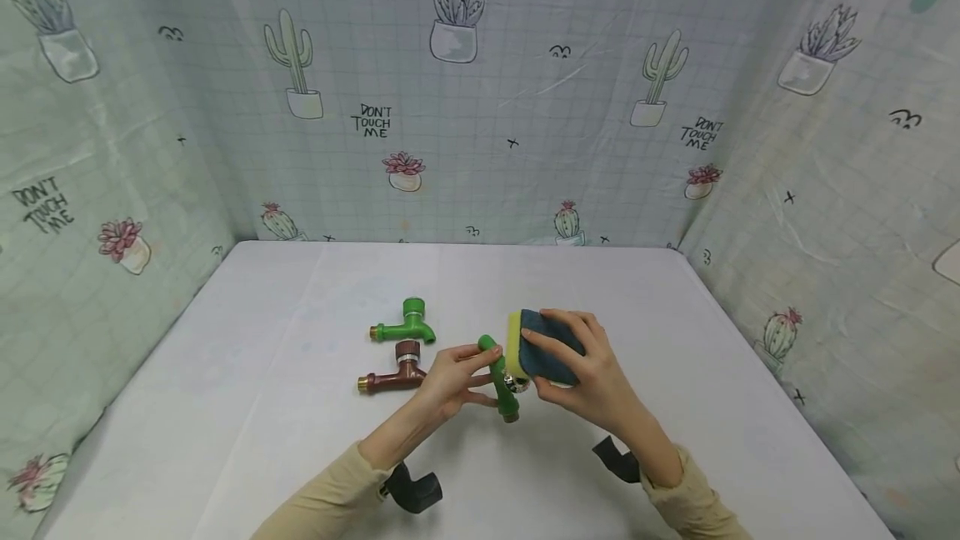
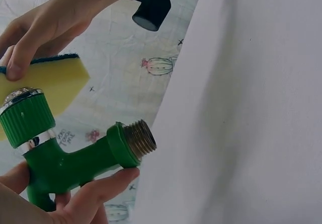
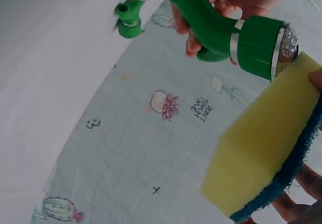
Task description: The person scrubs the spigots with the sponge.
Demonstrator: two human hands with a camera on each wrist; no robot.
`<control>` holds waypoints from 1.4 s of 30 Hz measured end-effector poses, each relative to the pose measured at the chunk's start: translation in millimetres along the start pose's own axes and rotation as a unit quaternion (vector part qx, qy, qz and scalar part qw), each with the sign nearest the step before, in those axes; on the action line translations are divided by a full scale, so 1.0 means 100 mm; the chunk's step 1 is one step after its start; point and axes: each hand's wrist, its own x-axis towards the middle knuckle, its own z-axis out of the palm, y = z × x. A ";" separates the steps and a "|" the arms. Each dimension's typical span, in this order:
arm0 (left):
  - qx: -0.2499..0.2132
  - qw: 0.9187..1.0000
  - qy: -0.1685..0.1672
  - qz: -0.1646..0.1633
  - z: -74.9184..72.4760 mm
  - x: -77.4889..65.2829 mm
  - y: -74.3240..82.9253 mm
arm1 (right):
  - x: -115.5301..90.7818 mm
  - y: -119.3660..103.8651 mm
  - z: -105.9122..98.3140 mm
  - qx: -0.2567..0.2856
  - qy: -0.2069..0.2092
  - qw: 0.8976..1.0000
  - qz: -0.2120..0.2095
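Observation:
My left hand [image 1: 455, 379] grips a green tap [image 2: 80, 158] by its body, lifted over the table. The tap's ribbed knob, with a shiny silver cap, faces right, and its brass threaded end is bare in the left wrist view. With fingers and thumb, my right hand [image 1: 588, 369] holds a sponge [image 3: 266, 138] that has a yellow foam side and a dark blue scouring side. The yellow foam is at the knob's silver cap and appears to touch it. Fingers of the left hand partly hide the tap's spout.
Behind my left hand lie a second green tap [image 1: 408, 323] and a brown tap [image 1: 390, 380], partly covered by that hand. They rest on the white table [image 1: 300, 423]. Patterned cloth [image 1: 465, 148] walls the table at the back and sides.

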 end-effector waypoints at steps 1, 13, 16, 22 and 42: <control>-0.002 1.000 -0.001 -0.002 0.00 0.00 0.00 | 0.00 0.00 0.00 0.000 0.003 1.000 0.002; -0.098 0.993 -0.021 -0.058 -0.02 0.00 0.07 | -0.06 -0.05 0.06 0.040 0.021 0.999 -0.009; -0.108 0.990 -0.051 -0.068 -0.02 0.00 0.08 | -0.08 -0.06 0.10 0.063 0.032 0.997 -0.022; -0.127 0.982 -0.119 -0.077 -0.02 -0.02 0.09 | -0.11 -0.06 0.14 0.089 0.058 0.993 -0.050; -0.014 0.985 -0.165 -0.052 -0.13 -0.01 0.13 | -0.21 0.04 0.06 -0.003 -0.040 0.997 -0.070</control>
